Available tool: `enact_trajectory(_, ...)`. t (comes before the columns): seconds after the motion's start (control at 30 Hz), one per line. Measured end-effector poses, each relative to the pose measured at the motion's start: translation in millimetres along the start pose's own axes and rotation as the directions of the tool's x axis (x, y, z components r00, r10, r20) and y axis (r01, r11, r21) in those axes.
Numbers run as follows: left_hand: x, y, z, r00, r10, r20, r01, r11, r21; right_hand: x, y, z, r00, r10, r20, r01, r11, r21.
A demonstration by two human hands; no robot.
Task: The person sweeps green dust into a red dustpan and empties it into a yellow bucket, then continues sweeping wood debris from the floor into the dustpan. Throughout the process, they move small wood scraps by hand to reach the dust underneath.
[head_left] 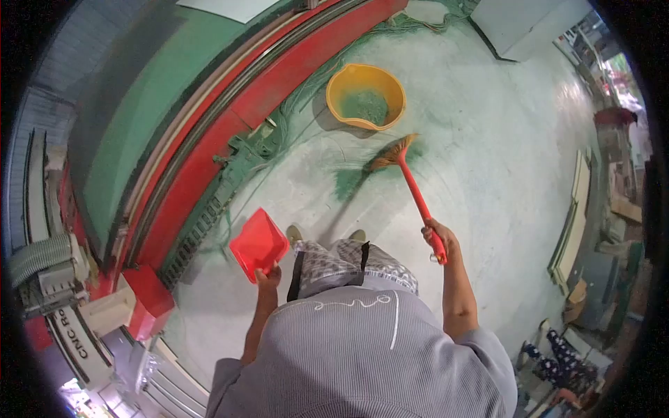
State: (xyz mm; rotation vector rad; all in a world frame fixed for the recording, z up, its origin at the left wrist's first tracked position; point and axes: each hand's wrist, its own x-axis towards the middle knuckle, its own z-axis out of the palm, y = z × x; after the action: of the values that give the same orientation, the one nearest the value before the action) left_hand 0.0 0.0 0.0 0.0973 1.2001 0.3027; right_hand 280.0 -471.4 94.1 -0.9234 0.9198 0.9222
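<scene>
My right hand (441,237) is wrapped round the red handle of a broom (416,191). The broom's tan bristles reach the floor at a patch of green dust (350,182). In my left hand (268,276) is a red dustpan (259,240), gripped by its short handle and raised at my left side. Past the bristles stands a yellow tub (333,89) with green powder (365,106) in its bottom.
A long red and green machine (230,115) runs along the left, with a cable chain (197,237) and dusty cables beside it. A grey cabinet (526,28) stands at the back right. Boards (573,212) lean along the right side. Another person's patterned clothing (561,355) shows at lower right.
</scene>
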Motion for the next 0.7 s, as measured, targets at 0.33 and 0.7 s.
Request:
enact_trajectory(0.33, 32, -12, 5, 0.995, 0.068, -0.068, -0.066, 0.997, 0.029, -57, 73, 44, 0.931, 0.292, 0.218, -0.163, 0.869, -0.467)
enact_trajectory(0.7, 6, 20, -32, 0.978, 0.050, -0.202, -0.061, 0.997, -0.049, 56, 78, 56, 0.917, 0.317, 0.241, -0.122, 0.799, -0.589)
